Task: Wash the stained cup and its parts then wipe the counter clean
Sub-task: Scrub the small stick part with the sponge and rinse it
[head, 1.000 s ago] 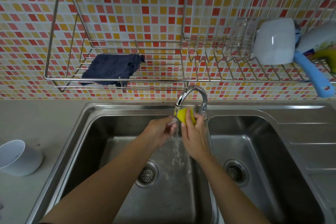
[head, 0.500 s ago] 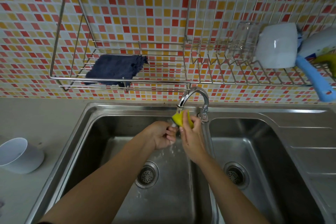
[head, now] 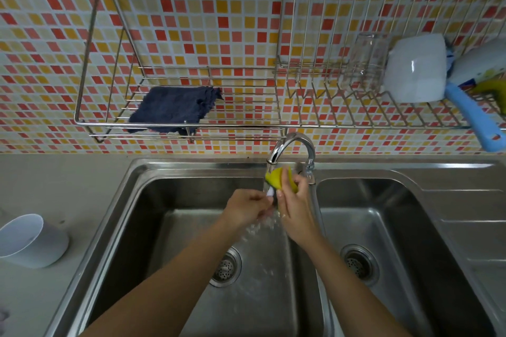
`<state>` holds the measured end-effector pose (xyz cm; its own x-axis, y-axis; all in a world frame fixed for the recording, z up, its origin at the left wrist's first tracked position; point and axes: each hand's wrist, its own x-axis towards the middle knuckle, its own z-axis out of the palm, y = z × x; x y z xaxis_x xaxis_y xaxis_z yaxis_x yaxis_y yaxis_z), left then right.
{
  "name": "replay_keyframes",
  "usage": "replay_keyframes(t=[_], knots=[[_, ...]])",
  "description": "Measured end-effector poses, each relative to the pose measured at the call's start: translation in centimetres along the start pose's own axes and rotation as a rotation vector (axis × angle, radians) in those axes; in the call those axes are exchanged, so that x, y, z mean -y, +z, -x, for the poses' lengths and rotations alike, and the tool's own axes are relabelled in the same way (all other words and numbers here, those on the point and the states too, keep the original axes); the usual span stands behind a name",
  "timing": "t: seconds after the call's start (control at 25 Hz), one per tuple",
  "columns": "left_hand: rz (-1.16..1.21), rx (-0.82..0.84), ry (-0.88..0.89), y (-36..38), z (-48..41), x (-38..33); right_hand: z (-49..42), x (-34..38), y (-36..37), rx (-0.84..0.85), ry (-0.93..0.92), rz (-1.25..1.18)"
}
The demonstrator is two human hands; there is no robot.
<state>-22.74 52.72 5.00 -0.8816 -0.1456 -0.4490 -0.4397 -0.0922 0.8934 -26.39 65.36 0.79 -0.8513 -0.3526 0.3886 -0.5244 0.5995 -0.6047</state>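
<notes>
Over the left basin of the steel sink, both my hands meet under the running tap. My right hand grips a folded yellow sponge just below the spout. My left hand is closed on a small white cup part, mostly hidden by the fingers, and holds it against the sponge. Water splashes down past my wrists. A white cup lies tilted on the grey counter at the far left.
A wire wall rack above the sink holds a dark blue cloth. The dish rack to its right carries a clear glass, a white mug and a blue-handled tool. The right basin and a drainboard lie alongside.
The hands stay under the tap with small rubbing shifts of the sponge against the white part. The view has tilted slightly up, so the rack sits lower in frame.
</notes>
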Motion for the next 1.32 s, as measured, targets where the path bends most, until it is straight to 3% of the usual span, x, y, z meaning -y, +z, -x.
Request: replay_keyframes(t=[0.08,0.16,0.32,0.4,0.52,0.76,0.92,1.0,1.08,1.32], knots=[[-0.111,-0.010,0.057,0.0,0.1,0.8,0.1,-0.4,-0.2,0.040,-0.063,0.018],[-0.162,-0.035,0.082,0.2,-0.1,1.2,-0.3,-0.3,-0.4,0.014,0.008,-0.010],[-0.086,-0.038,0.065,0.2,-0.4,1.4,-0.3,-0.3,-0.4,0.113,-0.048,0.000],[-0.097,-0.052,0.079,0.1,-0.6,1.4,-0.5,-0.5,-0.3,0.078,0.055,-0.125],[-0.048,-0.097,0.084,-0.2,-0.5,1.3,-0.8,0.1,0.3,0.165,0.108,-0.232],[-0.514,-0.213,0.222,-1.8,-0.4,0.6,-0.5,1.3,1.5,0.252,0.393,-0.602],[-0.705,-0.102,0.281,-1.8,-0.2,0.3,-0.4,1.5,1.4,0.128,0.536,-0.808],[-0.719,-0.026,0.270,-1.7,-0.2,0.2,-0.7,0.7,1.3,0.021,0.681,-1.048],[-0.709,-0.050,0.266,-1.6,-0.1,0.0,-1.0,0.4,0.7,-0.013,0.767,-1.322],[-0.726,-0.311,0.258,-3.0,0.1,-0.4,-3.7,2.4,0.6,0.150,0.867,-1.305]])
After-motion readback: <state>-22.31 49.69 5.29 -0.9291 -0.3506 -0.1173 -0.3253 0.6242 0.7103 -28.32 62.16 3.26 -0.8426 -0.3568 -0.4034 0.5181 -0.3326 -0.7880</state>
